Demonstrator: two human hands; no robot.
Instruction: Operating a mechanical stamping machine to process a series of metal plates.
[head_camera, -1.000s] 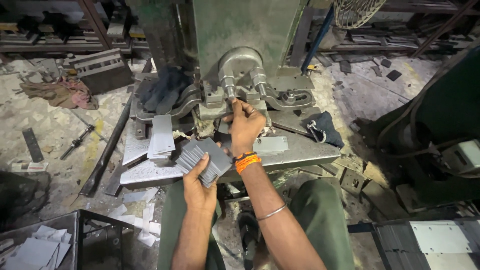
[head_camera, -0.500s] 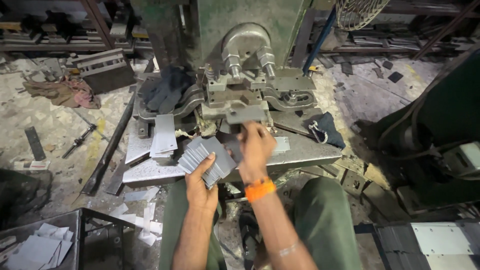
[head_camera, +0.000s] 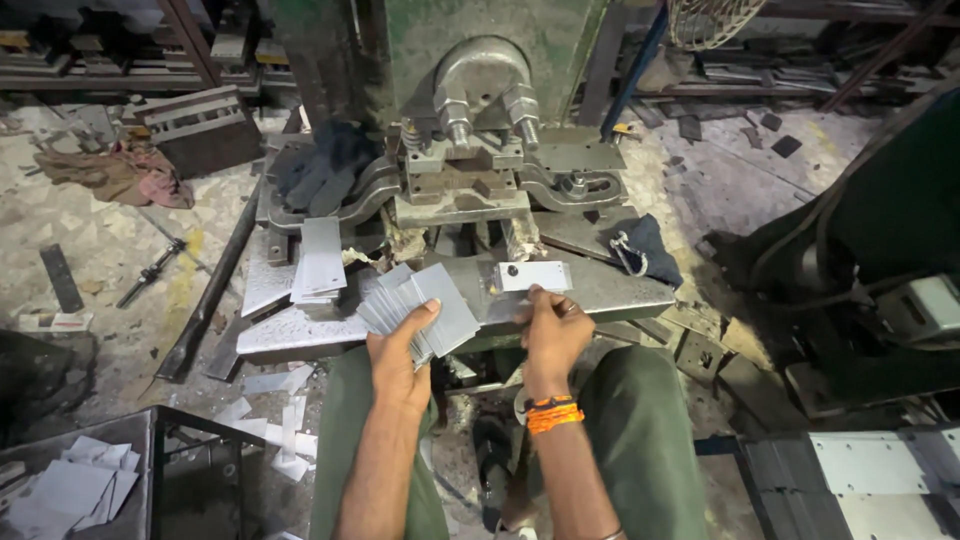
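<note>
My left hand (head_camera: 398, 355) grips a fanned stack of thin grey metal plates (head_camera: 420, 308) just in front of the press table (head_camera: 620, 295). My right hand (head_camera: 552, 330), with orange bands at the wrist, pinches the near edge of a single rectangular plate with small punched holes (head_camera: 535, 275), held flat over the table's front. Behind it stands the green press (head_camera: 470, 60) with its die block (head_camera: 462, 185).
A pile of grey plates (head_camera: 320, 262) lies on the table's left side, dark gloves (head_camera: 322, 170) behind it. A dark cloth pouch (head_camera: 645, 250) sits at the right. A bin of plates (head_camera: 70, 490) stands lower left, stacked sheets (head_camera: 870, 465) lower right. Scrap litters the floor.
My right hand has pulled back from the die toward me, bringing out a single punched plate. My left hand has stayed in place with the fanned stack.
</note>
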